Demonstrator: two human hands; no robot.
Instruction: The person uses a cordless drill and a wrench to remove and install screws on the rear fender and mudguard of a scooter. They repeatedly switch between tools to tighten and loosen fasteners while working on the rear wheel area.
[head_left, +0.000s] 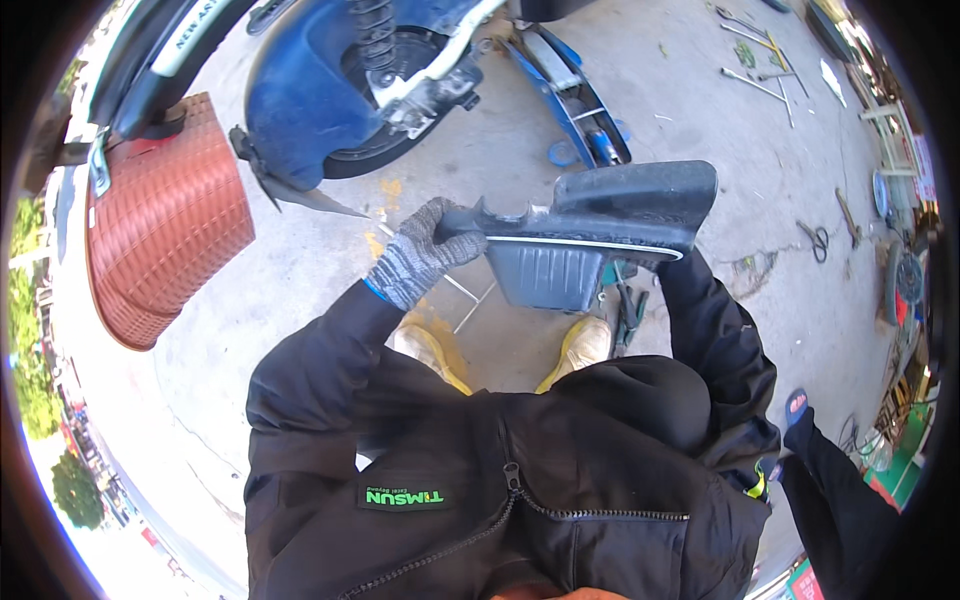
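Note:
In front of my knees I hold up a black plastic housing (625,215). It has a ribbed box-like lower part, a flared upper end and a pale strip along its edge. My left hand (418,255), in a grey knitted glove, is closed round the housing's narrow left end, thumb on the near side. The right arm (715,320) reaches to the wide right end, where the housing hides my right hand and its fingers. Below the housing, green-handled pliers (630,312) lie on the floor beside my right shoe (582,348).
A blue scooter (300,105) with its rear wheel and shock spring exposed stands ahead. Beside it are a blue floor jack (570,95) and, at left, a reddish woven basket (175,225). Wrenches (755,84) and scissors (818,242) lie right. Another person's leg (835,490) is at lower right.

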